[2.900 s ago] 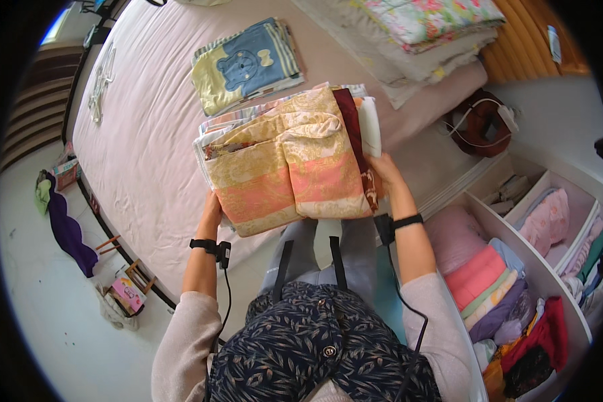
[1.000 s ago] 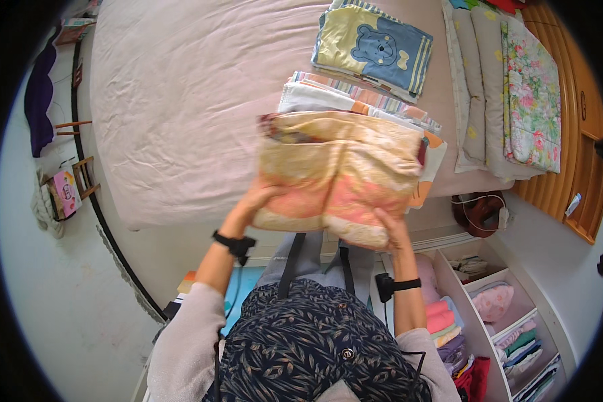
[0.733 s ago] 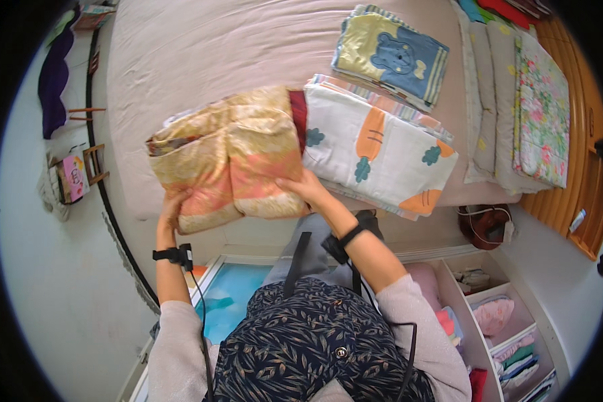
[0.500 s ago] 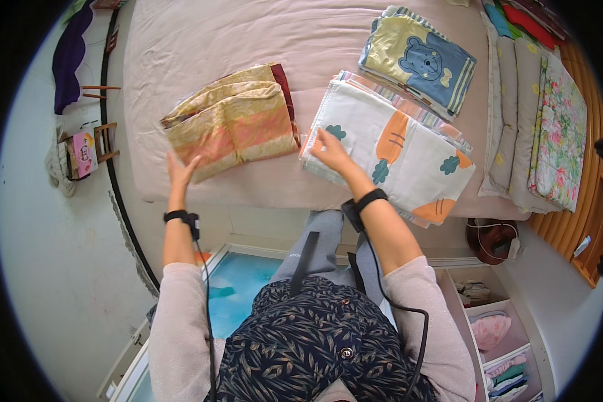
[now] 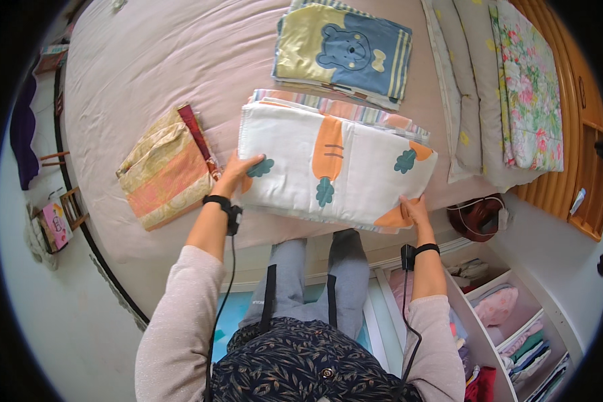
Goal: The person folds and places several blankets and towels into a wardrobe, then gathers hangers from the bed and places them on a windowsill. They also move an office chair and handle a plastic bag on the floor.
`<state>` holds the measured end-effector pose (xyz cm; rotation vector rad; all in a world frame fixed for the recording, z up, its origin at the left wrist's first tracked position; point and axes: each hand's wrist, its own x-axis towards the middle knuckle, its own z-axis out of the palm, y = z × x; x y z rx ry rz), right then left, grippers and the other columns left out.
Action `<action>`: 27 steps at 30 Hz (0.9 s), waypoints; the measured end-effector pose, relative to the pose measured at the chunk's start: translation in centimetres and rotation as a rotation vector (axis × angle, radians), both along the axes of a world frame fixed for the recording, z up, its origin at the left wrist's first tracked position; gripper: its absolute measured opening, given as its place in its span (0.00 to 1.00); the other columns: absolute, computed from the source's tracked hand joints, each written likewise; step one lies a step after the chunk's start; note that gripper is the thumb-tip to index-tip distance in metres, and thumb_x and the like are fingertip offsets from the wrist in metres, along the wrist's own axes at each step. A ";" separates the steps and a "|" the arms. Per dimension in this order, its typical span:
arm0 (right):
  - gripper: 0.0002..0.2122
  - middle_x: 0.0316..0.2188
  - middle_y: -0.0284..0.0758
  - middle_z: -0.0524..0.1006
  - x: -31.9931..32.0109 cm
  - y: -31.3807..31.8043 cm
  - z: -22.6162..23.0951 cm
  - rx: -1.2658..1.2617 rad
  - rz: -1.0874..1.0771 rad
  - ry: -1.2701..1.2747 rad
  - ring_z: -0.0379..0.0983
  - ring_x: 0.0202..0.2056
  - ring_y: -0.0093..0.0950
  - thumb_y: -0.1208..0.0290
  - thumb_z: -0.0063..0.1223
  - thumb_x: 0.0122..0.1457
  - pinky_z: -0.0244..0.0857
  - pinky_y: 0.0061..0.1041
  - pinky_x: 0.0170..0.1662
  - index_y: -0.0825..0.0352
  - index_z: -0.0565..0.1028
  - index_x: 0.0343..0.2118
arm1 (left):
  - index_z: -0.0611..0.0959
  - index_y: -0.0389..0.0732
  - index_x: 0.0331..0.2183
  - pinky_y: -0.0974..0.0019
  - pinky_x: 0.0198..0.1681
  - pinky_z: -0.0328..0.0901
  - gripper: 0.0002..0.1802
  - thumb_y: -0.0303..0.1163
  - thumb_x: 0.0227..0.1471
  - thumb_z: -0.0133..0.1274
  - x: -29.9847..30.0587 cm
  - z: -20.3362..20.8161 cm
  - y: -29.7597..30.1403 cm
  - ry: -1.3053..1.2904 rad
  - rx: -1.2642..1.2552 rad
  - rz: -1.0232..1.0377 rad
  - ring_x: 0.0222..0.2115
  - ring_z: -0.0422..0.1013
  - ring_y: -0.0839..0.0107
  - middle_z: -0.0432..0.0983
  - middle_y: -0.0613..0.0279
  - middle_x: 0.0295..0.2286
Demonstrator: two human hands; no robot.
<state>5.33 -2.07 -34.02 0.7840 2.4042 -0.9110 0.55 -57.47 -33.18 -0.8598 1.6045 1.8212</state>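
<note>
A folded white cloth printed with orange carrots point(image 5: 360, 170) lies near the front edge of the bed, on top of striped folded fabric point(image 5: 375, 115) that shows along its far side. My left hand point(image 5: 236, 171) grips its left edge, thumb on top and fingers out of sight underneath. At the front right corner, my right hand point(image 5: 415, 213) pinches the same cloth from the side. Just left of my left hand rests a folded gold and coral patterned cloth point(image 5: 169, 175) with a dark red strip. Beyond the carrot cloth sits a folded yellow and blue bear-print cloth point(image 5: 342, 50).
A pink sheet covers the bed point(image 5: 174, 60). Folded grey quilts point(image 5: 472, 87) and a floral quilt point(image 5: 526, 94) are piled at right by a wooden headboard point(image 5: 579, 114). Open drawer compartments point(image 5: 516, 315) with folded clothes stand below on the right.
My left hand has left the gold cloth and taken the carrot cloth's left edge. My right hand has gone from its left part to its front right corner. The cloth now lies straighter.
</note>
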 end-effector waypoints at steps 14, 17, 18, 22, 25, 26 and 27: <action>0.22 0.39 0.37 0.78 2.5 1.6 1.0 -1.273 -0.646 -0.299 0.76 0.35 0.28 0.71 0.68 0.50 0.74 0.28 0.36 0.73 0.72 0.47 | 0.77 0.34 0.46 0.67 0.45 0.66 0.28 0.41 0.47 0.63 0.7 4.2 2.2 -0.308 0.024 -0.103 0.40 0.72 0.69 0.77 0.59 0.39; 0.18 0.36 0.36 0.79 4.7 -3.4 4.7 -1.128 -0.651 -0.105 0.76 0.34 0.27 0.74 0.67 0.50 0.73 0.26 0.35 0.72 0.75 0.43 | 0.77 0.31 0.45 0.65 0.42 0.68 0.26 0.35 0.44 0.62 2.2 8.2 6.3 -0.081 -0.038 -0.148 0.36 0.73 0.68 0.77 0.59 0.37; 0.16 0.35 0.35 0.79 5.2 -5.0 5.8 -1.104 -0.648 -0.043 0.75 0.33 0.26 0.75 0.67 0.50 0.73 0.26 0.35 0.71 0.76 0.41 | 0.77 0.32 0.45 0.65 0.42 0.68 0.26 0.34 0.44 0.62 2.8 9.7 8.1 -0.060 -0.117 -0.183 0.36 0.72 0.68 0.77 0.59 0.36; 0.15 0.35 0.31 0.79 7.5 -8.9 10.4 -1.083 -0.598 0.119 0.74 0.35 0.22 0.76 0.66 0.49 0.70 0.24 0.40 0.69 0.77 0.41 | 0.74 0.35 0.48 0.63 0.42 0.68 0.32 0.29 0.38 0.66 4.7 15.8 14.6 0.102 -0.211 -0.400 0.38 0.71 0.67 0.76 0.58 0.39; 0.15 0.37 0.31 0.79 11.9 -7.2 15.1 -0.957 -0.551 0.170 0.74 0.38 0.21 0.76 0.64 0.50 0.69 0.23 0.42 0.69 0.77 0.42 | 0.72 0.34 0.49 0.63 0.44 0.69 0.34 0.24 0.37 0.65 5.6 20.9 18.4 0.113 -0.142 -0.519 0.41 0.73 0.66 0.77 0.55 0.41; 0.15 0.38 0.31 0.79 13.7 -6.1 16.9 -1.010 -0.703 0.172 0.74 0.39 0.22 0.77 0.64 0.51 0.68 0.24 0.44 0.70 0.77 0.43 | 0.73 0.33 0.49 0.64 0.43 0.70 0.33 0.22 0.37 0.65 5.7 22.5 19.8 0.093 -0.151 -0.526 0.39 0.74 0.66 0.77 0.54 0.40; 0.15 0.38 0.31 0.79 15.5 -4.6 18.8 -1.043 -0.776 0.197 0.74 0.39 0.22 0.77 0.63 0.51 0.69 0.23 0.44 0.70 0.76 0.44 | 0.73 0.33 0.48 0.64 0.43 0.70 0.32 0.21 0.38 0.64 5.7 24.3 21.1 0.100 -0.076 -0.556 0.38 0.75 0.67 0.78 0.55 0.39</action>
